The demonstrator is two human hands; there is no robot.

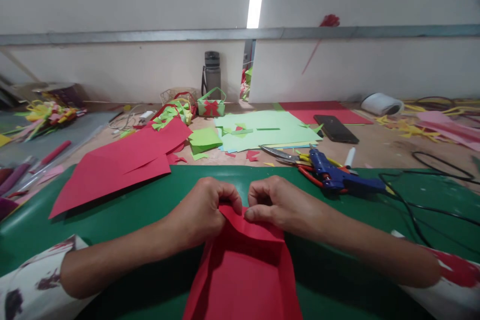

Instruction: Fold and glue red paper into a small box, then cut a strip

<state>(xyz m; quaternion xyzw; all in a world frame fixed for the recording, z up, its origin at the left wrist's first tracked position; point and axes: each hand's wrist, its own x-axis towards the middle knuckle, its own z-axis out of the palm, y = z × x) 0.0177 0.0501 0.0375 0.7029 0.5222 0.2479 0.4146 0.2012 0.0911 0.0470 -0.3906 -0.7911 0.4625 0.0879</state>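
A folded piece of red paper (245, 280) lies close in front of me, its long sides turned up and its far end raised as a flap. My left hand (210, 205) pinches the far edge of this paper between thumb and curled fingers. Right beside it, my right hand (268, 200) grips the same edge, thumb on the near face. A small gap separates the two hands. Parts of the fingers behind the flap are hidden, and the near end of the paper runs out of view.
Right of my hands lie a blue glue gun (337, 175) with a black cord and scissors (279, 154). Red sheets (123, 160) rest at left. Beyond are pale green sheets (270, 127), a phone (335, 128), a small green paper basket (211, 106) and a grey bottle (213, 77).
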